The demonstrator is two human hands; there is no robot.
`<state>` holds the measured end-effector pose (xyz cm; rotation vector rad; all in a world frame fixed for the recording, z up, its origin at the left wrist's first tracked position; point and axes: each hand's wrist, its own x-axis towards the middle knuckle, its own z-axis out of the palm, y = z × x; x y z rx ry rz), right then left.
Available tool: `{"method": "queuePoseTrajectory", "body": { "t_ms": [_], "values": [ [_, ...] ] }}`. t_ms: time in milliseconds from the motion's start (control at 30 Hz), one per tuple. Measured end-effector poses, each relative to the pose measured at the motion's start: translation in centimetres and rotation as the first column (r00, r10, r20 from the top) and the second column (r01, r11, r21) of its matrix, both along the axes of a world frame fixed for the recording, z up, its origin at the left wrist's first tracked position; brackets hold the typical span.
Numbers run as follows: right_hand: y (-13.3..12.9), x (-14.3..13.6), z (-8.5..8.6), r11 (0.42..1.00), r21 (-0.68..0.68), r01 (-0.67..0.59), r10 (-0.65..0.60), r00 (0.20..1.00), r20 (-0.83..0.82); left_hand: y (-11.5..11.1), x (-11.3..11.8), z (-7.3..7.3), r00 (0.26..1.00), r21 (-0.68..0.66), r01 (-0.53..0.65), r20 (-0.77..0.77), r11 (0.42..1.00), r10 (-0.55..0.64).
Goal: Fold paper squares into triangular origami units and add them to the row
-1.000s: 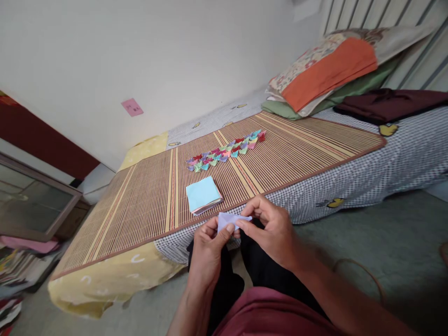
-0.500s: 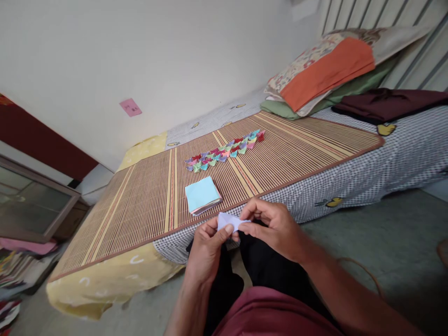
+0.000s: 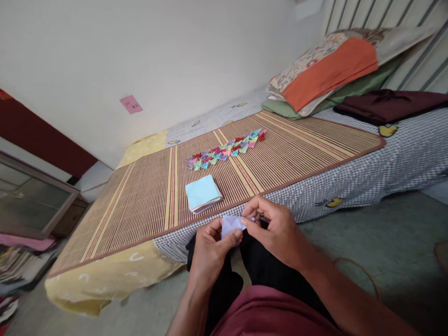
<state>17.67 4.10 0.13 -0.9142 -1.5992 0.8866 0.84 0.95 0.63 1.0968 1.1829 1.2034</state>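
Observation:
A small lavender paper (image 3: 231, 225), partly folded, is held between my two hands just off the bed's front edge. My left hand (image 3: 211, 242) pinches its left side, thumb on top. At its right end my right hand (image 3: 271, 226) grips the paper between thumb and fingers. Just beyond my hands lies a square stack of paper (image 3: 203, 192) with a light blue sheet on top. Farther back, several small folded paper pieces (image 3: 227, 150) in many colours stand in slanting rows on the striped mat (image 3: 147, 210).
Pillows (image 3: 329, 70) and a dark maroon cloth (image 3: 388, 105) lie at the bed's right end. A pink note (image 3: 131, 104) is on the wall. At the left stands a glass-fronted cabinet (image 3: 31, 200). A cord (image 3: 364, 273) lies on the floor.
The lavender paper now shows a squarer left part, and its folds look different. My left thumb and my right fingers have shifted slightly to the right. Both hands still hold it.

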Motion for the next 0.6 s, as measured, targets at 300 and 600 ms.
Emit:
{"method": "queuePoseTrajectory", "body": {
  "t_ms": [300,600],
  "values": [
    [0.5,-0.3,-1.3,0.88,-0.263,-0.394,0.349,0.915,-0.204,0.0,-0.6,-0.5,0.986,0.008,0.074,0.148,0.997,-0.075],
    [0.2,-0.1,-0.5,0.919,-0.175,-0.353,0.335,0.934,-0.123,0.0,-0.8,-0.6,0.986,-0.025,0.106,0.131,0.994,-0.102]
  ]
}}
